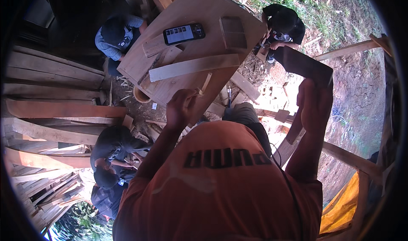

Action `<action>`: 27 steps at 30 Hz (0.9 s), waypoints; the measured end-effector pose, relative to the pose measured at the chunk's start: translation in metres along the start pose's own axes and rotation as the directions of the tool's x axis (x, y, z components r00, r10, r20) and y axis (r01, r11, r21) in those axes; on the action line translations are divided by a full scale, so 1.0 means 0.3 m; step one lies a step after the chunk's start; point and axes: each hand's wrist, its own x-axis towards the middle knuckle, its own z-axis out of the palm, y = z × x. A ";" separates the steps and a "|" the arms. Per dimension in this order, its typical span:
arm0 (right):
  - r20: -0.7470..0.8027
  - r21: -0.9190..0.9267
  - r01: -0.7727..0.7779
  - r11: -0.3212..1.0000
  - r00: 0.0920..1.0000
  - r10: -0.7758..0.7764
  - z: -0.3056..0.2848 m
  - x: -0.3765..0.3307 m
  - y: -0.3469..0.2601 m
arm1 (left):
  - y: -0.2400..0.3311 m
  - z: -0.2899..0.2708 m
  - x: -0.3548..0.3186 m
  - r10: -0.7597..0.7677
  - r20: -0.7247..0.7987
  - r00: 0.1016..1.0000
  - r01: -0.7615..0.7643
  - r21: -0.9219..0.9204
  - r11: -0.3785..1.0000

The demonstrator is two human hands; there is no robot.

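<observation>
My left hand (181, 107) is at the near edge of the wooden tabletop (191, 13), fingers bent together at the lower end of a thin, pale wood strip (206, 82). It appears to pinch that strip. Off the table's right side, my right hand (311, 98) is raised and closed around a broad, flat, dark piece (304, 64) with an angled outline. Shadow hides its kind. On the tabletop lie a long flat wood slat (194, 67), a rectangular wood block (233, 32) and a phone (184, 34) with a lit screen.
Two people (114, 32) (282, 22) are beyond the table, left and right. Others (112, 156) crouch at my left, beside stacked planks (63, 109). Offcuts and shavings litter the ground (272, 88). A wooden rail (352, 160) and yellow sheet (340, 202) stand at right.
</observation>
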 end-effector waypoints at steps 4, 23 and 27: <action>0.157 -0.208 -0.199 0.958 0.960 0.234 0.154 -0.031 0.223 | 0.035 -0.020 0.021 -0.072 0.018 0.997 0.073 -0.062 0.995; 0.736 -0.316 0.094 0.944 0.653 0.181 0.661 -0.107 0.374 | 0.029 -0.126 -0.014 -0.268 -0.217 0.939 0.230 -0.185 0.956; 0.732 -0.247 0.150 0.957 0.676 0.083 0.596 -0.125 0.343 | 0.031 -0.181 -0.014 -0.279 -0.174 0.944 0.275 -0.044 0.960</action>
